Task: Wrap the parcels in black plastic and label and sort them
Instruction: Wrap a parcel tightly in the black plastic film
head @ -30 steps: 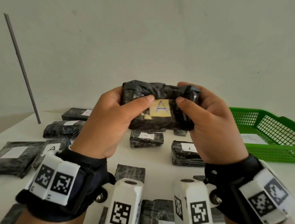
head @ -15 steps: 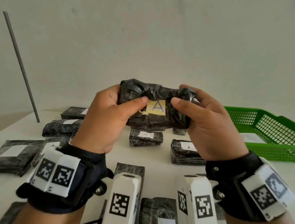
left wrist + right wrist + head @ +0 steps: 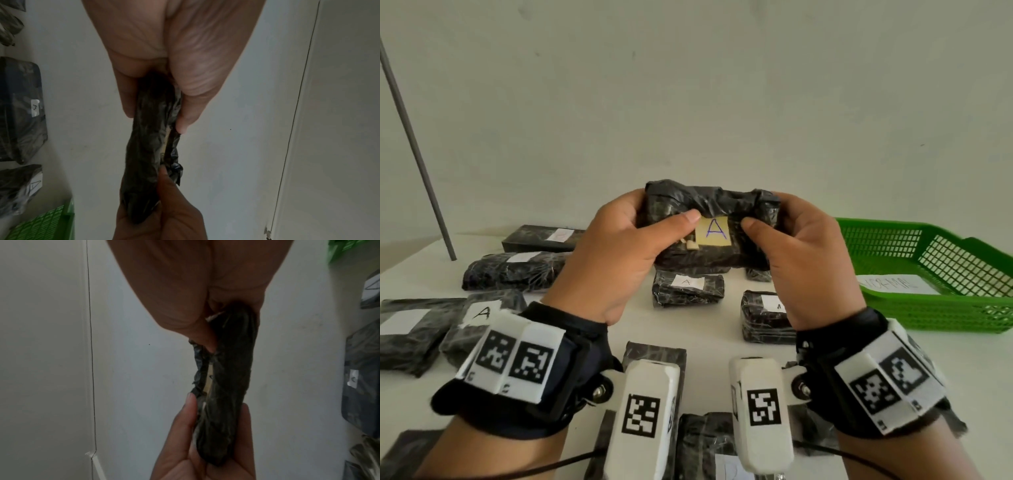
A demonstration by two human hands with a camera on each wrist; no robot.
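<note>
A parcel wrapped in black plastic [image 3: 709,205] is held up above the table between both hands. It bears a yellow label [image 3: 714,231] with a blue letter A. My left hand [image 3: 619,246] grips its left end, thumb lying on the front beside the label. My right hand [image 3: 801,250] grips the right end, thumb on the front at the label's other side. In the left wrist view the parcel [image 3: 152,146] is seen edge-on, pinched between thumb and fingers. The right wrist view shows the parcel [image 3: 228,378] edge-on too.
Several wrapped black parcels with white labels lie on the white table [image 3: 709,335], such as one marked A [image 3: 686,289] below the held parcel. A green mesh basket [image 3: 941,270] with a paper sheet inside stands at the right. A grey rod [image 3: 410,144] leans at the left.
Both hands have lowered the parcel slightly and tilted it. The thumbs stay on either side of the label.
</note>
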